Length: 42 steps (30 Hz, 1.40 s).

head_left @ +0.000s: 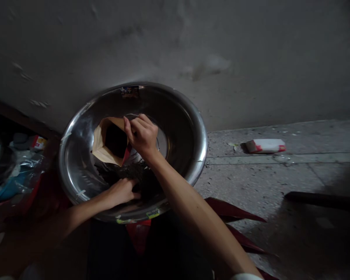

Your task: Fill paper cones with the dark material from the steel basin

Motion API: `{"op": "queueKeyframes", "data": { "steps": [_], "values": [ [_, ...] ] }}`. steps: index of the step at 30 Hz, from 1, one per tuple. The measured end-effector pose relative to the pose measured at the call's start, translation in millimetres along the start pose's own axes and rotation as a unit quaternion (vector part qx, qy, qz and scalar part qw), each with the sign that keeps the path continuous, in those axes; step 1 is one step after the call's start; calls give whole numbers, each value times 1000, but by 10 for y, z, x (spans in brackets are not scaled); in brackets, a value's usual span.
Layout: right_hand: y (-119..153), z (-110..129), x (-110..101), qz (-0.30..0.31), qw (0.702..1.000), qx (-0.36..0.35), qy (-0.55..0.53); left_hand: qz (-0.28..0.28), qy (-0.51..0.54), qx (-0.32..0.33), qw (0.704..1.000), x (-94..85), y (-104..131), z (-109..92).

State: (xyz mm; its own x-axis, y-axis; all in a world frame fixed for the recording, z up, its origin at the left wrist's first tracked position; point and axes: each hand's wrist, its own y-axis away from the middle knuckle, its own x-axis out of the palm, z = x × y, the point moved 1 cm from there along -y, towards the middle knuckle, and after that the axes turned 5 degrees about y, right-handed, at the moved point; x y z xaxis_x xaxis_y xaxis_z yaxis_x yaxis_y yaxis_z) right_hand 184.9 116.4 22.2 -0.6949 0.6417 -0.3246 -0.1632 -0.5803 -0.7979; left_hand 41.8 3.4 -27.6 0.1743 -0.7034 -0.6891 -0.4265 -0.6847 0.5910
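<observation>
A large steel basin [198, 132] sits in front of me, tilted toward the wall. Inside it an open tan paper bag [100, 146] stands with its mouth facing me. My right hand [141, 134] grips the bag's upper right edge. Dark loose material [140, 173] lies heaped in the bottom of the basin below the bag. My left hand [121, 190] rests in that dark heap, fingers curled into it; whether it holds any of it I cannot tell.
A grey wall [221, 46] rises right behind the basin. On the concrete floor to the right lies a white and red packet [265, 146]. Plastic bags and small packages [20, 163] crowd the left. Red sheeting [230, 212] lies under the basin; a dark bar [323, 200] at right.
</observation>
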Motion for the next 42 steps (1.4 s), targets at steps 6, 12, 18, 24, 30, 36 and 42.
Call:
{"op": "queueKeyframes", "data": {
  "steps": [6, 12, 18, 24, 30, 36, 42],
  "values": [
    [-19, 12, -10, -14, 1000, -10, 6, -85, 66, 22, 994, -377, 257, -217],
    [-26, 18, -21, -34, 999, -22, 5, -182, 160, 69, 968, -907, 659, -608],
    [-21, 27, -21, -38, 999, -19, -2, -355, 108, 126, 920, -1417, 684, -768],
    [-14, 20, -23, -41, 999, -26, 3, -368, -126, 64, 919, -1403, 178, -538],
    [-23, 25, -23, -53, 997, -40, 26, -495, -211, 270, 799, -1010, 421, -622],
    [4, 29, 10, -25, 997, -58, 42, -304, -349, 433, 773, -655, 359, -481],
    [-11, -5, 49, -35, 996, -56, 67, -250, -343, 553, 717, -471, 270, -434]
  ]
}}
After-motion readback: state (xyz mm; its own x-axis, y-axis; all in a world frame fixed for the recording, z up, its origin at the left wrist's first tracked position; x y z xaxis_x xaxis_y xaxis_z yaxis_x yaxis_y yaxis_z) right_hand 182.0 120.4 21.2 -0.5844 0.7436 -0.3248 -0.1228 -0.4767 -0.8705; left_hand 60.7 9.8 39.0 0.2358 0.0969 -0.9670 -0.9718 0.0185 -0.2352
